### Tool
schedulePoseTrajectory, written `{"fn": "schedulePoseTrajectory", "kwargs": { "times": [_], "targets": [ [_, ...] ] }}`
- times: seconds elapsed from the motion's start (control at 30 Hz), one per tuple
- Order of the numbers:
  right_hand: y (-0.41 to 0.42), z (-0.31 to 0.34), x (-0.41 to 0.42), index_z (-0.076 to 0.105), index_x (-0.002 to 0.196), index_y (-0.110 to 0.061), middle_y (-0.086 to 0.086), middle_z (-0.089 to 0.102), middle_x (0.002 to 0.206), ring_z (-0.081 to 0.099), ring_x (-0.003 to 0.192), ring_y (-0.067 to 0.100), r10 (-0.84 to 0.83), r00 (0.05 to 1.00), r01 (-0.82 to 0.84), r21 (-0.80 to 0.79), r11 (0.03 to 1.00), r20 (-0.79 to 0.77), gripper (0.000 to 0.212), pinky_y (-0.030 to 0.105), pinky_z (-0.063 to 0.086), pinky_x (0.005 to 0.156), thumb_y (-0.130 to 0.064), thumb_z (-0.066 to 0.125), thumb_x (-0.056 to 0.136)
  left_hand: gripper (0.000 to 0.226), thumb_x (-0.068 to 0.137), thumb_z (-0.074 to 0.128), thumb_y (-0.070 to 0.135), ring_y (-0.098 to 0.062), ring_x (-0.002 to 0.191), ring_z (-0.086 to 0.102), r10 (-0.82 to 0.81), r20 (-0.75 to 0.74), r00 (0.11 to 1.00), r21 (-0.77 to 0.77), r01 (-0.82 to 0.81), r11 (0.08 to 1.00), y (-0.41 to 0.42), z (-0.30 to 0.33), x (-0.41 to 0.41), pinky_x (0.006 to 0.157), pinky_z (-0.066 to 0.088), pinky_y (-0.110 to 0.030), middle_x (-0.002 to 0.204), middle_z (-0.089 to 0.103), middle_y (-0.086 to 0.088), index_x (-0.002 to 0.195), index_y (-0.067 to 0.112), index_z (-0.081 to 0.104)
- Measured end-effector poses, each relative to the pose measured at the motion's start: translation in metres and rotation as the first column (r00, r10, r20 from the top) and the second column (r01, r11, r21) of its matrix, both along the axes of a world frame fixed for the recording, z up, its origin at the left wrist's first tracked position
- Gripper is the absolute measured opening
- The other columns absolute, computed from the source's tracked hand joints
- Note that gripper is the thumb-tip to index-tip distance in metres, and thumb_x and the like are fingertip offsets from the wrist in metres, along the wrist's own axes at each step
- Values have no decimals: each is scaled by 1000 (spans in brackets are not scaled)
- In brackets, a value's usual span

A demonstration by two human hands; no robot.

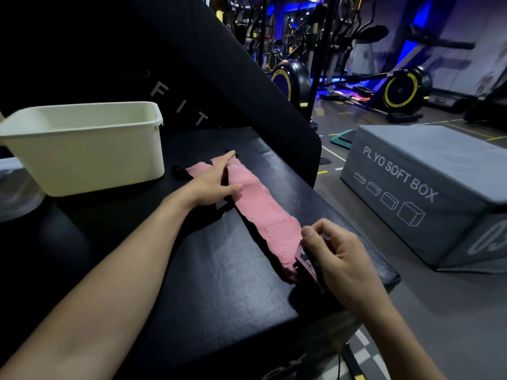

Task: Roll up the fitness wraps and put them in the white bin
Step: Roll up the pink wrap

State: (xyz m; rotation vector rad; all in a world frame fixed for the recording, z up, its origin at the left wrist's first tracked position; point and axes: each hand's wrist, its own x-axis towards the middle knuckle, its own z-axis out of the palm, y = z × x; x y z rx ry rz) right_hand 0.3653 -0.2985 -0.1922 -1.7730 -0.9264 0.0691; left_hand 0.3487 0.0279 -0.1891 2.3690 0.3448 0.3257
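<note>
Right hand (336, 259) is sitting nearest me, at the near end of the pink wrap (263, 212), fingers curled and thumb pinching the wrap's folded, patterned end tab. I'm seeing the wrap lying flat and stretched out on the black padded platform (214, 283), running diagonally away from that pinch toward the white bin (82, 157). Left hand (216, 182) is pressing down on the wrap's far end, fingers straight and spread, index finger pointing past the far edge of the wrap. A black loop (178, 170) is poking out beside the wrap's far end, between wrap and bin. Bin is standing upright on the platform, left of the wrap's far end, not touching it; I'm not seeing any wrap in the visible part of its inside. Right of the wrap, off the platform, a grey plyo soft box (422, 193) is sitting on the floor.
</note>
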Motion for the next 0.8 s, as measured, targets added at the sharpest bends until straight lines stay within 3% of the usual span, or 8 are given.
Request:
{"fn": "schedulePoseTrajectory", "kwargs": {
  "times": [0.07,0.13,0.2,0.27,0.37,0.53,0.67,0.8],
  "targets": [
    [0,0,1,57,75,-16,-8,56,60,47,56,4,-1,1000,1,-6,1000,5,38,23,37,55,-48,56,94,93,92,76,26,-11,144,44,-79,3,997,-57,79,995,14,3,-10,123,31,-35,157,46,-3,161,43,15],
    [1,0,1,57,75,-15,-9,54,59,45,55,3,-1,1000,1,-13,1000,14,38,24,37,55,-48,56,95,79,94,74,16,-4,121,63,-100,67,993,-40,103,994,15,5,-15,114,42,-30,131,67,-1,157,42,33],
    [2,0,1,57,75,-15,-8,55,60,47,56,3,-3,1000,3,-16,1000,25,38,24,38,56,-47,55,95,63,94,72,7,1,102,68,-96,142,985,-22,100,995,5,7,-13,105,47,-23,130,66,2,147,35,51],
    [2,1,0,58,75,-16,-6,58,62,49,57,3,-4,1000,4,-14,1000,29,38,24,40,57,-48,55,94,52,94,71,6,-10,98,69,-74,189,979,-8,76,997,-5,5,-6,104,51,-29,138,61,-2,138,33,61],
    [3,2,-1,58,74,-16,-9,58,62,49,57,1,1,1000,-1,-15,1000,30,38,21,40,57,-47,55,94,38,99,63,11,-23,106,64,-65,171,983,38,60,997,-17,0,2,104,49,-37,126,62,0,134,27,60],
    [3,1,-1,59,74,-16,-4,61,63,52,57,4,-10,998,13,-38,999,55,33,25,41,57,-39,59,98,44,101,59,13,12,67,52,-94,7,996,175,91,980,-29,5,5,65,41,-9,109,56,13,140,31,54],
    [0,2,-2,59,75,-16,-9,58,62,51,58,5,21,1000,-20,-57,998,20,31,32,42,60,-36,61,99,45,104,44,8,-2,45,44,-47,8,999,145,45,988,-35,7,8,48,41,-15,82,55,-2,126,46,52],
    [1,2,-8,57,75,-17,-11,54,59,47,55,3,50,999,-49,-79,996,17,31,26,38,58,-35,60,100,36,104,39,9,-15,51,43,30,89,996,90,-38,995,-38,11,12,42,42,-26,80,48,-8,117,42,46]
  ]
}}
